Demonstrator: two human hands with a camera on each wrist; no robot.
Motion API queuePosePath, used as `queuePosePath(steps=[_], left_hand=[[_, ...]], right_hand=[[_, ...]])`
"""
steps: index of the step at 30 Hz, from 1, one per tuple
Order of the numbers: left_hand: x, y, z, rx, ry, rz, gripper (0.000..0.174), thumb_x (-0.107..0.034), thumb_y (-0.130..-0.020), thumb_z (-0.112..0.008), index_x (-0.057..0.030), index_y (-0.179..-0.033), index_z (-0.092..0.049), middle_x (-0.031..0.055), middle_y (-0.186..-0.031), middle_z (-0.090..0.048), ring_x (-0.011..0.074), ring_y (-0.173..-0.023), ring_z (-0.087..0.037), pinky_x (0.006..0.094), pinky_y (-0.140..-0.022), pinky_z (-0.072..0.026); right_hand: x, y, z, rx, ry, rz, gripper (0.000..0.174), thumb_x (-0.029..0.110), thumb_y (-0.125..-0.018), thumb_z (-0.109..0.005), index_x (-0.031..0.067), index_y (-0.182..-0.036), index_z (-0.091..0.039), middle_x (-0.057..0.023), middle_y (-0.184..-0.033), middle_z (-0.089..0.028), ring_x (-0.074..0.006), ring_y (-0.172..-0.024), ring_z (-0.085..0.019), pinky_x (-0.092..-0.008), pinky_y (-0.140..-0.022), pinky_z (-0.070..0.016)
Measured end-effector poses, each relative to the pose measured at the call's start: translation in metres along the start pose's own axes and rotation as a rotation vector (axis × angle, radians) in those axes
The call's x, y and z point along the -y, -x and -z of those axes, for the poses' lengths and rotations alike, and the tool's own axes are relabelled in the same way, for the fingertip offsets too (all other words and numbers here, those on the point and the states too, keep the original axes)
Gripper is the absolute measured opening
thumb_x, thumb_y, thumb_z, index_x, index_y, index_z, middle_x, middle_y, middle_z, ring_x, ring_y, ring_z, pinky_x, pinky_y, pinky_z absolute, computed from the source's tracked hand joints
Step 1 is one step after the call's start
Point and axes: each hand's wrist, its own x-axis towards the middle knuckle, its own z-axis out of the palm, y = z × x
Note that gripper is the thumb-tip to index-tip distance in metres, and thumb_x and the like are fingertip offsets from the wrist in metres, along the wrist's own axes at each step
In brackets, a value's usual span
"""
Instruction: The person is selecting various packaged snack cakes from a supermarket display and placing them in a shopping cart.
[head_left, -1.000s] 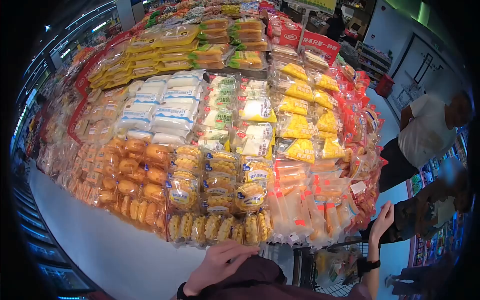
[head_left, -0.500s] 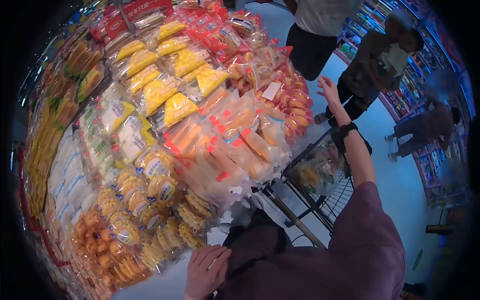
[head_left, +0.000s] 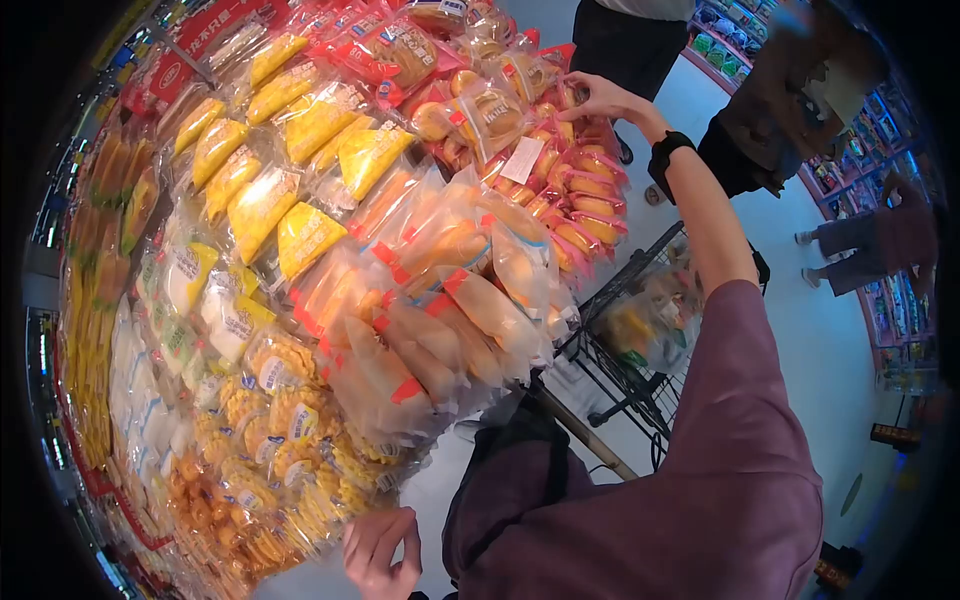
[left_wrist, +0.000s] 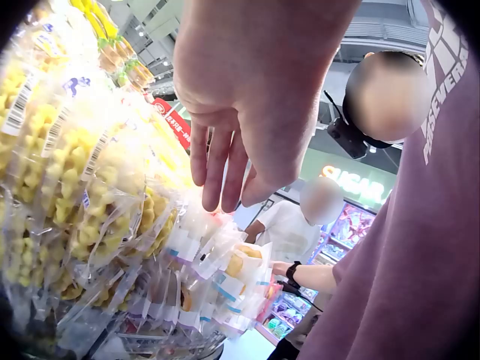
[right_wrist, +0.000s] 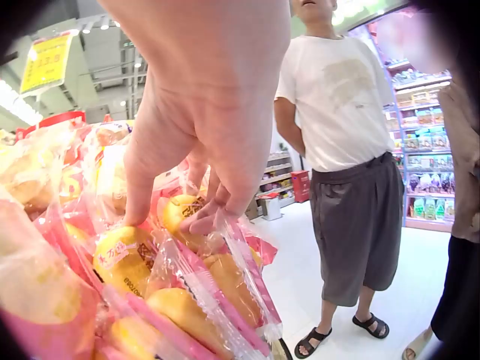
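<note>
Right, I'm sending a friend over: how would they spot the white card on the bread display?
Start at the wire cart and look to the heaped bread beside it. Near the right hand are pink-edged bun bags. The white card lies there, a flat rectangle among plump, see-through bags.

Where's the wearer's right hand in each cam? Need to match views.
Head: right hand, upper right of centre, at the pink-edged bun packs.
Left wrist: right hand, small, below and right of centre.
Right wrist: right hand, large, top centre.
Shared landmark: bystander's white shirt, cropped in head view.
</note>
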Motion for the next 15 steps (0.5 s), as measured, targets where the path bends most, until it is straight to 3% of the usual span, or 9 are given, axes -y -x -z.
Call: queuePosePath(steps=[1,3,7,11,12,15], left_hand=[[-0.01,-0.009,-0.003,-0.088,0.026,0.046,0.025,0.013,-0.068,-0.07,-0.0006,-0.088,-0.07,0.0101,-0.085,-0.069,0.0269,-0.077,-0.065,0.0352,-0.074,-0.0492],[-0.009,-0.011,-0.003,-0.094,0.038,0.045,0.025,0.014,-0.068,-0.07,-0.0005,-0.088,-0.069,0.0102,-0.084,-0.069,0.0268,-0.076,-0.065,0.0349,-0.073,-0.0489],[-0.007,-0.012,-0.001,-0.134,0.053,0.072,0.025,0.015,-0.068,-0.069,-0.0003,-0.088,-0.068,0.01,-0.083,-0.069,0.0266,-0.075,-0.064,0.0343,-0.073,-0.0484],[-0.006,-0.016,-0.001,-0.132,0.038,0.07,0.025,0.014,-0.068,-0.069,-0.0003,-0.088,-0.068,0.0097,-0.083,-0.069,0.0263,-0.074,-0.064,0.0341,-0.072,-0.0481],[-0.006,-0.017,-0.001,-0.129,0.037,0.07,0.025,0.014,-0.068,-0.07,-0.0004,-0.088,-0.068,0.0096,-0.083,-0.069,0.0262,-0.074,-0.065,0.034,-0.071,-0.048],[-0.004,-0.017,-0.001,-0.119,0.043,0.071,0.025,0.013,-0.068,-0.07,-0.0004,-0.088,-0.068,0.0095,-0.083,-0.069,0.0259,-0.075,-0.065,0.0338,-0.071,-0.048]], right_hand=[[0.001,-0.004,-0.002,-0.055,0.102,0.06,0.094,0.052,-0.065,-0.086,0.0026,-0.137,-0.05,-0.0151,-0.128,-0.06,-0.0254,-0.109,-0.061,-0.0358,-0.098,-0.0475],[0.0,-0.004,0.0,-0.177,0.18,0.099,0.078,0.048,-0.065,-0.087,0.0012,-0.122,-0.059,-0.0124,-0.106,-0.066,-0.0231,-0.092,-0.064,-0.0339,-0.085,-0.0514],[0.013,0.01,0.012,-0.258,0.2,0.14,0.063,0.039,-0.069,-0.085,-0.001,-0.112,-0.063,-0.0083,-0.084,-0.066,-0.0163,-0.071,-0.062,-0.0308,-0.068,-0.0514],[0.028,0.018,0.025,-0.346,0.168,0.109,0.051,0.032,-0.076,-0.081,0.0,-0.112,-0.063,-0.0054,-0.082,-0.065,-0.0109,-0.071,-0.059,-0.0281,-0.067,-0.0497],[0.031,0.016,0.029,-0.313,0.104,0.059,0.048,0.03,-0.08,-0.08,-0.0006,-0.112,-0.063,-0.0021,-0.082,-0.064,-0.0082,-0.071,-0.057,-0.0256,-0.068,-0.0479],[0.038,0.013,0.014,-0.157,-0.217,0.147,0.049,0.029,-0.081,-0.08,-0.0012,-0.115,-0.063,0.0002,-0.084,-0.063,-0.006,-0.073,-0.056,-0.0235,-0.068,-0.046]])
